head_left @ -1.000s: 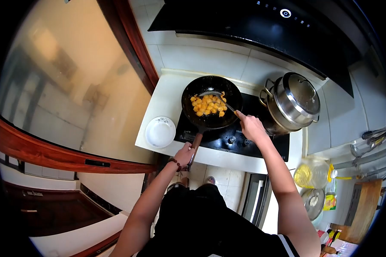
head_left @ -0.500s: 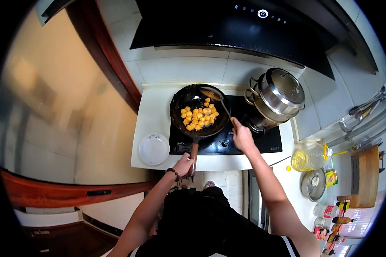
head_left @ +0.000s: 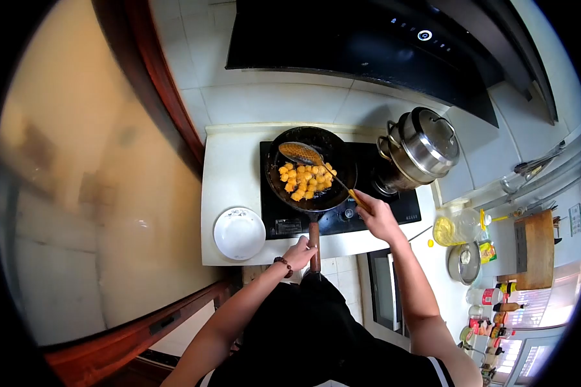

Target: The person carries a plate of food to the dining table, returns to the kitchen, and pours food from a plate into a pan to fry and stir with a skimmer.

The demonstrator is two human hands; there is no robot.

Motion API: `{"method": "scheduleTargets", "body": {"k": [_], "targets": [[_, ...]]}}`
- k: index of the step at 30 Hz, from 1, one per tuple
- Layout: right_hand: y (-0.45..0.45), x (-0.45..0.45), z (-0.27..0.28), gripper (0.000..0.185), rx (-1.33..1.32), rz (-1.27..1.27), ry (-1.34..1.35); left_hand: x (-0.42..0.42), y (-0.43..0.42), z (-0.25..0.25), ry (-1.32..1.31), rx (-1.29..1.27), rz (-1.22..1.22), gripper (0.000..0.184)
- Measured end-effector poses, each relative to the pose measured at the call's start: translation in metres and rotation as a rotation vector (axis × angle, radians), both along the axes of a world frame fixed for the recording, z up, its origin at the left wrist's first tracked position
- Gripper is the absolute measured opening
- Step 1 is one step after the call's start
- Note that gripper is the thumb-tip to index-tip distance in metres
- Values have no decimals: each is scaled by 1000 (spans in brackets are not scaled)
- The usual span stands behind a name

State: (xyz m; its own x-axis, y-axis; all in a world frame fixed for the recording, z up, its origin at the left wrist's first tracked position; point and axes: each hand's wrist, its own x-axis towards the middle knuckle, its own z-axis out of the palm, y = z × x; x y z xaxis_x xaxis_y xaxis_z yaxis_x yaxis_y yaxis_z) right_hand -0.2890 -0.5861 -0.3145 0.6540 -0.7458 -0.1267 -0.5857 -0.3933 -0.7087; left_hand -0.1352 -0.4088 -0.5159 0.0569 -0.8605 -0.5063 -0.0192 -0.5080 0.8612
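A black wok [head_left: 343,158] sits on the cooktop and holds several golden-orange fried balls [head_left: 308,183] gathered in its middle. My left hand [head_left: 299,253] is closed at the wooden wok handle [head_left: 314,233], which points toward my body; some fingers are hidden behind it. My right hand [head_left: 378,218] grips the yellow handle of a skimmer [head_left: 298,152]. The skimmer's wide perforated head is over the far left part of the wok, just beyond the balls. Whether it touches the wok wall, I cannot tell.
Left of the black cooktop [head_left: 287,226] stands a white plate [head_left: 239,233]. A lidded steel steamer pot [head_left: 426,145] occupies the right burner. Along the right counter are an oil jug [head_left: 458,227], a metal bowl [head_left: 464,262] and several bottles. The range hood [head_left: 361,45] hangs above.
The skimmer head has swung left and turned its perforated face into clearer view. My right hand has moved slightly right and nearer my body. The whole view has shifted and tilted.
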Motion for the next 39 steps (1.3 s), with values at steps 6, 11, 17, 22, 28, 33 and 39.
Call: {"method": "scheduleTargets", "body": {"k": [6, 11, 17, 22, 28, 33, 39], "targets": [[4, -34, 58, 45, -64, 119, 113, 7, -2, 5, -62, 35, -87, 47], [-8, -47, 85, 48, -140, 200, 335, 8, -4, 9, 38, 80, -59, 45], [-15, -51, 107, 45, -360, 296, 534, 8, -6, 23, 71, 109, -39, 37], [-34, -64, 119, 45, -413, 362, 523, 6, -4, 17, 25, 117, -38, 33], [-57, -65, 120, 48, -461, 424, 590, -2, -2, 25, 32, 123, 23, 30], [-73, -65, 72, 49, -532, 442, 514, -12, 0, 27, 48, 111, 123, 26], [-97, -82, 17, 47, -440, 359, 250, -18, 4, 26, -96, 165, 155, 37]]}}
